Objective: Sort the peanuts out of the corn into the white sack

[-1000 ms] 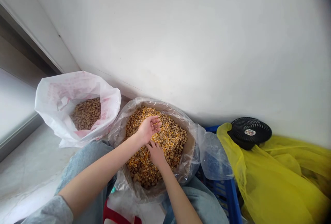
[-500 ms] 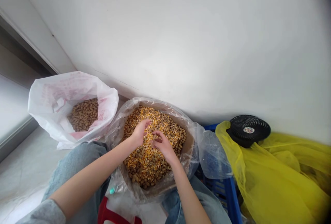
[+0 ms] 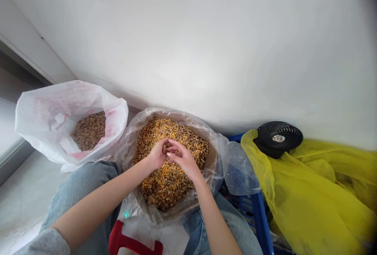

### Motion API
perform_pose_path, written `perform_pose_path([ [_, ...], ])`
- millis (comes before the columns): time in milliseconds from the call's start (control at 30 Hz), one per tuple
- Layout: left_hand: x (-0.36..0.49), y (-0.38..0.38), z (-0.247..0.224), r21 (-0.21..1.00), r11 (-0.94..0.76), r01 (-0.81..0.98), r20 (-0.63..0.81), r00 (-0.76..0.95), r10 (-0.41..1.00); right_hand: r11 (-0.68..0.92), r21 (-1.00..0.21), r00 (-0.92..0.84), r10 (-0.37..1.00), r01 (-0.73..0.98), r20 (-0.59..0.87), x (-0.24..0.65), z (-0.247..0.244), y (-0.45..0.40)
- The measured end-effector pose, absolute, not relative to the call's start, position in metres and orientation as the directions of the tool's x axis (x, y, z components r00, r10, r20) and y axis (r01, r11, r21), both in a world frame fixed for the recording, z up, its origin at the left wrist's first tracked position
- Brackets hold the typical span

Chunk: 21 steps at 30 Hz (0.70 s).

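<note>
Over a clear plastic-lined bag [image 3: 216, 156] full of yellow corn kernels [image 3: 171, 174] mixed with brown unshelled peanuts [image 3: 159, 199], my two hands meet. My left hand [image 3: 157, 155] is cupped, palm turned inward, with peanuts showing against its curled fingers. From the right, my right hand [image 3: 185, 161] reaches across, its fingertips bent together at the left palm. What those fingertips pinch, if anything, is hidden. To the left stands a white sack [image 3: 28, 109], stained pink inside, holding unshelled peanuts [image 3: 89, 131].
A white wall [image 3: 206, 50] rises right behind the bags. At right are a blue plastic crate [image 3: 262, 219], yellow mesh cloth [image 3: 309, 204] and a black round fan-like object [image 3: 279, 137]. A red plastic piece [image 3: 129, 243] lies on the floor between my knees.
My hands were apart above the mix; now they have come together, the right fingers over the left palm. The view has shifted slightly to the right.
</note>
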State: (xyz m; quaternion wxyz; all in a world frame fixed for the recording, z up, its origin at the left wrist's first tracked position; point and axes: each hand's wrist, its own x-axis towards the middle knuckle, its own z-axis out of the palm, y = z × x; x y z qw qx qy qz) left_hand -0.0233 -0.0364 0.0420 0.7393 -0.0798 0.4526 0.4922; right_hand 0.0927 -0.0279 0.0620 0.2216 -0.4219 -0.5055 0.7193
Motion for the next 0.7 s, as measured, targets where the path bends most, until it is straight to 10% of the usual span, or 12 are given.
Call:
perform_pose_path([
  [300, -0.019, -0.038, 0.042, 0.274, 0.518, -0.811, -0.785, 0.122, 0.607, -0.140, -0.945, -0.535, 0.795, 0.295, -0.285, 0.093, 0.072, -0.033],
  [533, -0.034, -0.029, 0.048, 0.264, 0.340, -0.903, -0.786, 0.003, 0.619, -0.057, -0.882, -0.203, 0.964, 0.468, -0.170, 0.100, 0.051, -0.025],
  [700, -0.046, -0.025, 0.058, 0.255, 0.297, -0.920, -0.747, 0.008, 0.665, 0.403, -0.572, -0.620, 0.744, 0.714, -0.249, 0.091, 0.019, -0.046],
])
